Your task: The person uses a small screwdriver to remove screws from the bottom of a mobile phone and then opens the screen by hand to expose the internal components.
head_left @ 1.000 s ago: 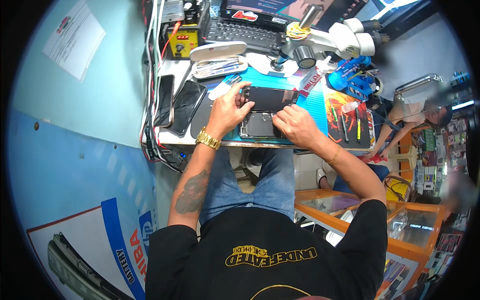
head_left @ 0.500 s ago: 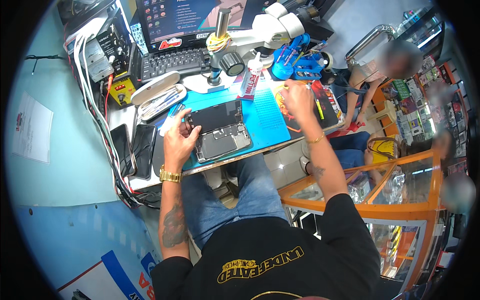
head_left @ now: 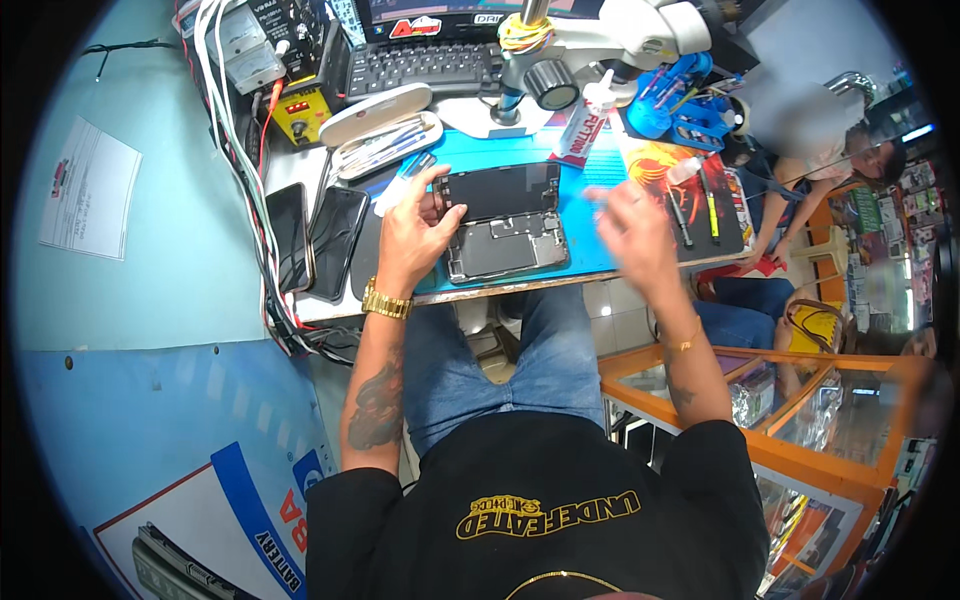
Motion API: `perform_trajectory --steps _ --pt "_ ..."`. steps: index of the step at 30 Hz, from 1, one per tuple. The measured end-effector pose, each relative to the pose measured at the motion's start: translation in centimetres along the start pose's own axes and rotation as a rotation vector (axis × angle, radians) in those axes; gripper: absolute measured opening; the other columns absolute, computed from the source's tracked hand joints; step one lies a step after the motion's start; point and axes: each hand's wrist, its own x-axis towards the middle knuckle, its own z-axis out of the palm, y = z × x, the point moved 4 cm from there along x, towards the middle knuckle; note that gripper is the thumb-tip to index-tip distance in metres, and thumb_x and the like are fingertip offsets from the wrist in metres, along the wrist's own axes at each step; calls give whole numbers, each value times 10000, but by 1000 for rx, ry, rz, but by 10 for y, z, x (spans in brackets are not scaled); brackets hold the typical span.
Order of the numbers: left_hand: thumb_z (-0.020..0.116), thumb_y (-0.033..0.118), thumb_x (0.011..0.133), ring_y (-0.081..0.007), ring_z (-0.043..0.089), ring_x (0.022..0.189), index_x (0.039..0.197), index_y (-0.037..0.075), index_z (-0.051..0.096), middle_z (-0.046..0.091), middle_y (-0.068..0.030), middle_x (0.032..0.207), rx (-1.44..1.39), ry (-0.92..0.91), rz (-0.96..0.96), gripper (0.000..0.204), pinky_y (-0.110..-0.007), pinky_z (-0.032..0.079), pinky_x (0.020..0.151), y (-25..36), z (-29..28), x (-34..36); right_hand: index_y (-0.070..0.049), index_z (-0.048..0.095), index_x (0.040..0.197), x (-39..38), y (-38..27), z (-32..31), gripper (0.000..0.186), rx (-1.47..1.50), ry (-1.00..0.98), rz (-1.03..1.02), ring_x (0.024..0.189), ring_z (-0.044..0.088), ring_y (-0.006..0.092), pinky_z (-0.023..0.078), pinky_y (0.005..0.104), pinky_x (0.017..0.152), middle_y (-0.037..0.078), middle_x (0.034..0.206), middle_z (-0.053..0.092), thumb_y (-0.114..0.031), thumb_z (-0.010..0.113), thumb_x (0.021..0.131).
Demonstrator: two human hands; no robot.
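Observation:
An opened smartphone (head_left: 500, 250) lies on the blue work mat (head_left: 585, 255), its inner parts facing up and a dark panel on its far half. Along its left edge, my left hand (head_left: 410, 240) grips it between thumb and fingers. My right hand (head_left: 640, 240) hovers to the right of the phone, above the mat's edge. Motion smears its fingers, so whether they hold anything is hidden. Just beyond the phone, a white and red glue tube (head_left: 583, 125) stands tilted.
A microscope stand (head_left: 505, 115) and a keyboard (head_left: 425, 70) are at the back. Left lie an open case of tools (head_left: 385, 145) and two dark phones (head_left: 335, 240). A blue tool holder (head_left: 655, 100) and a yellow pen-like tool (head_left: 713, 215) are at right. Another person (head_left: 790, 170) sits beyond.
My right hand has come back from the far right of the table toward the phone. The left hand stays at the phone's left edge. The whole view has shifted.

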Motion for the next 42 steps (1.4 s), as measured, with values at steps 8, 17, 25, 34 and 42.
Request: perform_trajectory --steps 8,17,25,34,42 --pt "781 45 907 -90 713 804 1389 78 605 769 -56 912 -46 -3 -18 514 -265 581 734 -5 1 1 -45 734 1092 -16 -35 68 271 -66 -193 -137 918 649 294 554 424 710 98 950 586 -43 738 821" --pt "780 36 907 -103 730 845 1399 59 593 790 -87 976 14 -30 -18 526 -266 594 759 -3 1 3 -46 734 1077 -14 -39 71 247 -148 -148 -166 903 629 286 551 418 678 87 926 595 -31 710 832" --pt "778 34 906 -114 739 866 1407 58 592 786 -101 993 4 -17 -24 535 -271 606 780 -6 0 3 -41 721 1146 -23 -42 80 309 -172 -80 -177 905 609 310 527 429 705 117 928 567 -10 626 854" --pt "783 25 901 -109 738 860 1394 78 606 783 -88 963 -37 -12 -16 527 -269 603 787 -2 0 3 -52 731 1167 -25 -45 84 319 -198 -4 -80 908 596 305 498 424 757 112 927 563 -36 609 872" --pt "797 44 896 -94 721 827 1384 83 614 770 -62 924 -48 0 -19 523 -265 596 772 -2 0 2 -52 746 1125 -25 -45 80 289 -174 -36 -42 897 593 301 496 423 756 116 919 562 -44 605 873"
